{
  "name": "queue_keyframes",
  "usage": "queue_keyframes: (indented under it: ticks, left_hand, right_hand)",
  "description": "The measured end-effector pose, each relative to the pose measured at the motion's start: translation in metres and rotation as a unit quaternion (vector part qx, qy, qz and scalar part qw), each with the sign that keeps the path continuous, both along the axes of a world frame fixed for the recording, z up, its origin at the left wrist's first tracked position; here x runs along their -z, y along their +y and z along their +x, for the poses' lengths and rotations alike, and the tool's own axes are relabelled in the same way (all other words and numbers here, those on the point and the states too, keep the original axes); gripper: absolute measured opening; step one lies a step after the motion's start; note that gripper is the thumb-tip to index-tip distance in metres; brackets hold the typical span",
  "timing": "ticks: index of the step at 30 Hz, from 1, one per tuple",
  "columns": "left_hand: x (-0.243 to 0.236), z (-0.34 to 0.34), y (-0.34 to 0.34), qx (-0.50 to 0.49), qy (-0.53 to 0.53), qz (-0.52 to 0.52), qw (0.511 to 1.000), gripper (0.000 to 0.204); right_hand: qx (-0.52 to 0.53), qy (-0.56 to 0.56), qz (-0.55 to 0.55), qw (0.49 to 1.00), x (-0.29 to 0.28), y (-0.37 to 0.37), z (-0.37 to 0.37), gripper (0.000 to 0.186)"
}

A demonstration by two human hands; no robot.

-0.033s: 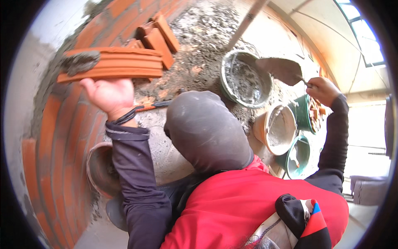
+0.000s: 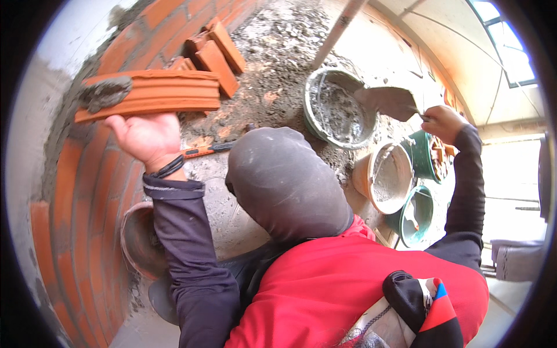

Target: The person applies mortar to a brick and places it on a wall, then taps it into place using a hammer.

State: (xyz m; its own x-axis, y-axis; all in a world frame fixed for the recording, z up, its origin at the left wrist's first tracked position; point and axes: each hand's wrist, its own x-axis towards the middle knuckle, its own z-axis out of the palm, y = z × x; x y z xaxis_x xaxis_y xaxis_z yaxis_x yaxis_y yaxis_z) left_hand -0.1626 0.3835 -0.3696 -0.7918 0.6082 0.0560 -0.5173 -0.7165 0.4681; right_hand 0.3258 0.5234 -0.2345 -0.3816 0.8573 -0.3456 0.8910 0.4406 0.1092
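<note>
My left hand [image 2: 148, 138] is under an orange grooved brick [image 2: 168, 94], palm up, and supports it beside the brick wall [image 2: 87, 203]. A lump of grey mortar [image 2: 105, 93] sticks to the brick's left end. At the right, my right hand [image 2: 444, 123] grips the handle of a pointing trowel [image 2: 391, 102]. The trowel's broad blade reaches over the right rim of a round bucket [image 2: 307, 104] of wet mortar. Whether mortar lies on the blade, I cannot tell.
Loose bricks [image 2: 217, 64] lie near the wall, with an orange-and-black tool [image 2: 200, 151] on the floor. Right of centre stand an orange bucket [image 2: 362, 174] and two green buckets [image 2: 419, 153]. A dark-capped head [image 2: 284, 180] covers the middle. A pole [image 2: 342, 29] rises behind the mortar bucket.
The brick in my left hand has dropped slightly and shifted a little left. The trowel blade has come down slightly by the mortar bucket. The whole view has also shifted a little.
</note>
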Motion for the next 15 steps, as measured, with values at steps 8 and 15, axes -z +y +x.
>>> queue_keyframes:
  ticks: [8,15]
  left_hand:
    - [0.001,-0.001,0.012,-0.02,0.024,-0.07,0.997,0.058]
    - [0.0,0.003,0.007,-0.022,0.026,-0.081,0.996,0.058]
  right_hand:
    - [-0.063,-0.298,0.025,0.952,0.116,0.036,-0.067,0.02]
    - [-0.115,-0.344,-0.018,0.932,0.135,0.038,-0.08,0.023]
